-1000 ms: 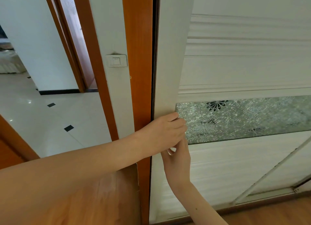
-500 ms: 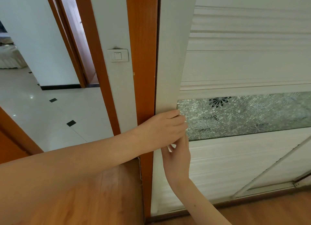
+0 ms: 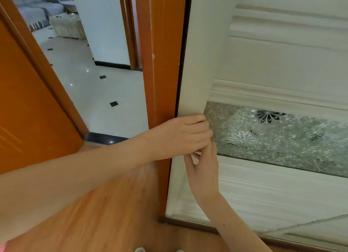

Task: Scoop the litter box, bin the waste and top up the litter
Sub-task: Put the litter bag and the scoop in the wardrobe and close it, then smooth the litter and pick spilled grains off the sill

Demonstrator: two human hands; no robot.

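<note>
No litter box, scoop or bin shows anywhere here. The left hand (image 3: 180, 135) curls its grip round the edge of the white sliding door with a frosted floral glass band (image 3: 195, 72), and the right hand (image 3: 202, 169) presses straight fingers against that edge just below. Compared with a moment ago, the view has tipped down, with more orange wood floor (image 3: 113, 214) showing; the hands have not shifted.

Both forearms are bare, with no sleeve reaching into view. The left hand (image 3: 180, 135) and the right hand (image 3: 204, 169) carry no rings, watch or glove. A few small dark moles dot the right forearm (image 3: 231, 219). Pale shoe tips (image 3: 140, 249) show at the bottom edge.
</note>
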